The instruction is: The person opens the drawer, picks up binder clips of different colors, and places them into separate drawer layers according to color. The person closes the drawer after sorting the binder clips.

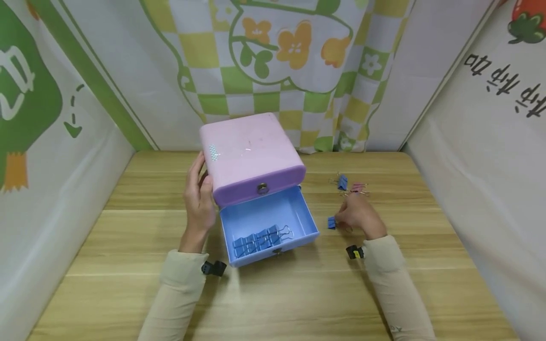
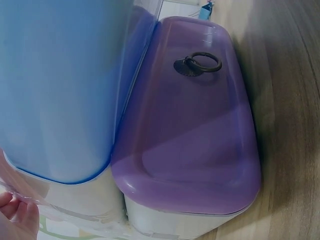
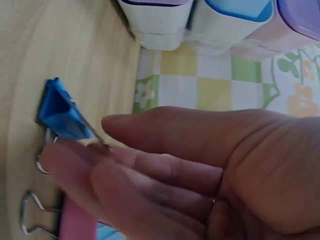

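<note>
A pink drawer box (image 1: 251, 151) with purple fronts stands in the middle of the table, and its blue drawer (image 1: 277, 213) is pulled out. Several blue binder clips (image 1: 256, 240) lie in a row along that drawer's front. My left hand (image 1: 199, 201) rests against the box's left side, its fingers extended along it. To the right of the drawer, my right hand (image 1: 358, 215) pinches a blue binder clip (image 1: 332, 222) by a wire handle, low over the table. In the right wrist view this blue clip (image 3: 62, 110) is at my fingertips.
Beyond my right hand lie another blue binder clip (image 1: 342, 182) and pink binder clips (image 1: 359, 188). Below the pulled-out drawer, a shut purple drawer (image 2: 195, 125) with a ring pull shows in the left wrist view. A checkered curtain (image 1: 281, 94) hangs behind the table.
</note>
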`<action>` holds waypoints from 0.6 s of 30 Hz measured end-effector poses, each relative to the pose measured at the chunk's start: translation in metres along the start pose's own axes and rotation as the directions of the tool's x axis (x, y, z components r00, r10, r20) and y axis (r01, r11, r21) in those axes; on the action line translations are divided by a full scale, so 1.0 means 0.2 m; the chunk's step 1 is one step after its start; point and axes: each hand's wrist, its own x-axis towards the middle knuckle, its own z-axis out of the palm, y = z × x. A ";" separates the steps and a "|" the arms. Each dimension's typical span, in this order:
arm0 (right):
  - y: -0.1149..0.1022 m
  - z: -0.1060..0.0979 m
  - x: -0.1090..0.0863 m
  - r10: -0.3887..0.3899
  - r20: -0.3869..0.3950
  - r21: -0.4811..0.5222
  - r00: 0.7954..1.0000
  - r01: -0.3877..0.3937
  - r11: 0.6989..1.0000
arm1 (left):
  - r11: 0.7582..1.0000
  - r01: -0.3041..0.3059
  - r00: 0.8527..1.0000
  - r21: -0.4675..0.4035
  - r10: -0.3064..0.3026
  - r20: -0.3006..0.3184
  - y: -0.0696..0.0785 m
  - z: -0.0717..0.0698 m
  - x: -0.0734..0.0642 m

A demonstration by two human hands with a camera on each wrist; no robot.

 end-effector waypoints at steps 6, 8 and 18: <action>0.02 0.03 0.04 -0.019 0.067 0.115 0.998 0.011 0.993 | 1.000 -0.009 1.000 0.006 0.009 -0.003 -0.01 0.00 0.00; 0.04 0.03 0.05 -0.024 0.089 0.179 0.996 0.008 0.984 | 1.000 -0.003 1.000 0.003 0.003 -0.003 -0.01 0.00 0.00; 0.08 -0.02 0.07 -0.038 0.169 0.516 0.985 -0.056 0.855 | 1.000 0.002 1.000 -0.004 -0.002 -0.005 -0.02 -0.01 0.00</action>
